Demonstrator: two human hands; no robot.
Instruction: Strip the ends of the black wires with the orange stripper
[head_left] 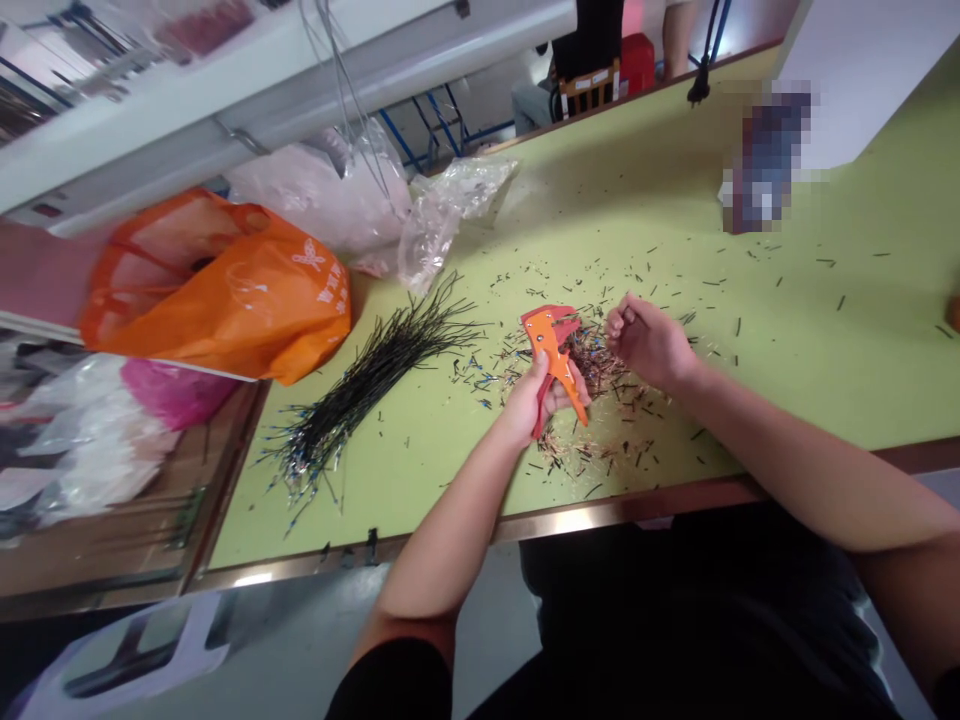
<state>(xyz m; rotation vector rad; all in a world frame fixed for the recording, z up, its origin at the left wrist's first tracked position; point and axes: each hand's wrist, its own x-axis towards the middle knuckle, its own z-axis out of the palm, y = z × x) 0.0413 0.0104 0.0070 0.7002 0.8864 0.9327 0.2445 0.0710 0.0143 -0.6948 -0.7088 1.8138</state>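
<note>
An orange and red wire stripper is in my left hand, its jaws turned up and away from me. To the right, my right hand is raised beside the jaws with its fingers curled together; whatever they pinch, if anything, is hidden. Below and around both hands lies a pile of wire scraps, with black cut pieces, copper-coloured strands and some blue bits. A bundle of black wires rests left of my left hand, blue and silvery tips at its near end.
An orange bag and clear plastic bags stand along the left back of the green table. A white panel rises at the right back, near a pixelated item. Behind the table, a person is partly visible.
</note>
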